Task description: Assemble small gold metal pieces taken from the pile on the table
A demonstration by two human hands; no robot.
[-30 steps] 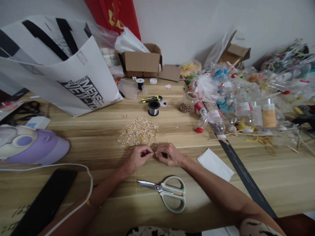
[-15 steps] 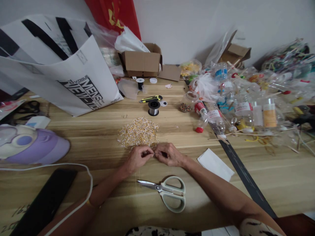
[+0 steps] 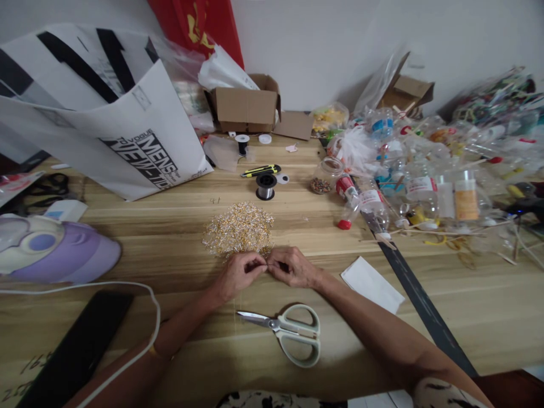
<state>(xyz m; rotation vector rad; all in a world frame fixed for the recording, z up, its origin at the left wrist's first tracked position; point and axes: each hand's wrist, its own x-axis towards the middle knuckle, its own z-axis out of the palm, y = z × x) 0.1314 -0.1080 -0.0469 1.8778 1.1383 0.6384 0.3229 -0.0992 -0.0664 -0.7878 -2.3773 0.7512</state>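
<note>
My left hand (image 3: 241, 274) and my right hand (image 3: 293, 267) meet fingertip to fingertip over the wooden table (image 3: 323, 249). Each is closed in a pinch, and whatever lies between the fingertips is too small to make out. A faint thin strand seems to hang below my left hand. Just beyond the hands spreads a pile of glittering gold and silver pieces (image 3: 240, 226), its near edge close to my knuckles. Scissors with pale handles (image 3: 276, 324) lie on the near side, blades pointing left and slightly apart. Past the pile stands a spool of silvery wire (image 3: 266, 187).
A yellow-black utility knife (image 3: 261, 170) lies behind the spool. Plastic bottles (image 3: 420, 192) crowd the right side, near a folded white paper (image 3: 373, 284). On the left are a large white bag (image 3: 148, 136), a purple device (image 3: 80, 252), a white cable (image 3: 158, 317) and a black phone-like slab (image 3: 80, 345).
Hardly anything differs. My left fingertips have shifted very slightly, still pinched against my right hand; the things on the table stay where they were.
</note>
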